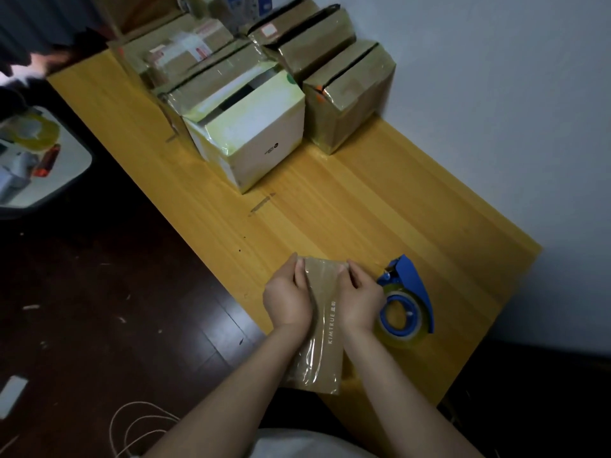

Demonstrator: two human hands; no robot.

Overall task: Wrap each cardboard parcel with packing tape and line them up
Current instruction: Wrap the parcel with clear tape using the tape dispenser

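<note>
Sitting beside the parcel [325,328] is a tape dispenser [411,285].

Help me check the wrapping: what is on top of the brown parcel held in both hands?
Glossy clear tape lies over the parcel, lettering showing through. The left hand and right hand grip its far end, hiding the edges there; its underside is unseen.

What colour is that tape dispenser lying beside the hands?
Blue: the tape dispenser holds a roll of clear tape, seen in the head view.
</note>
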